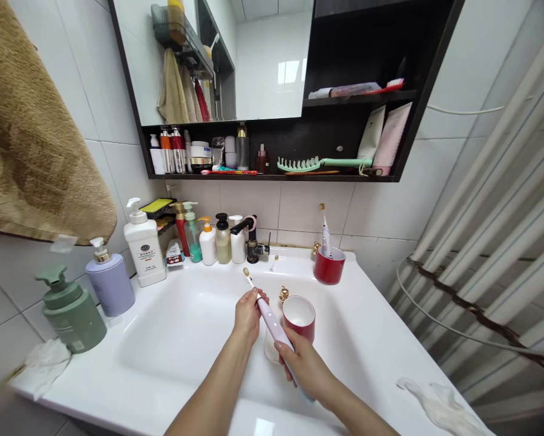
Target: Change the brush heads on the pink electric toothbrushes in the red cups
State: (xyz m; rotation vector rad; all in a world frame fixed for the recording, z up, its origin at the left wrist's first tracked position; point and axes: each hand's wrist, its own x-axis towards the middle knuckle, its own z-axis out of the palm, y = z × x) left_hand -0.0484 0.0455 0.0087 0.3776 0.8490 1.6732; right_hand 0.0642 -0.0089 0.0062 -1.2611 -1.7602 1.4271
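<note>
Over the sink basin I hold a pale pink electric toothbrush (273,323), tilted with its head (247,275) up and to the left. My left hand (248,315) pinches it near the neck, just below the brush head. My right hand (304,362) is wrapped round the handle's lower part, which fades to light blue. Behind my right hand a red cup (299,312) with a white inside stands in the basin. A whitish object (272,348), partly hidden by the toothbrush, lies beside that cup.
Another red cup (330,266) holding a second electric toothbrush (326,236) stands on the sink's back right rim. A black faucet (252,242) and several pump bottles (208,242) line the back. A crumpled white cloth or glove (439,406) lies at right. A mirror cabinet (272,175) hangs above.
</note>
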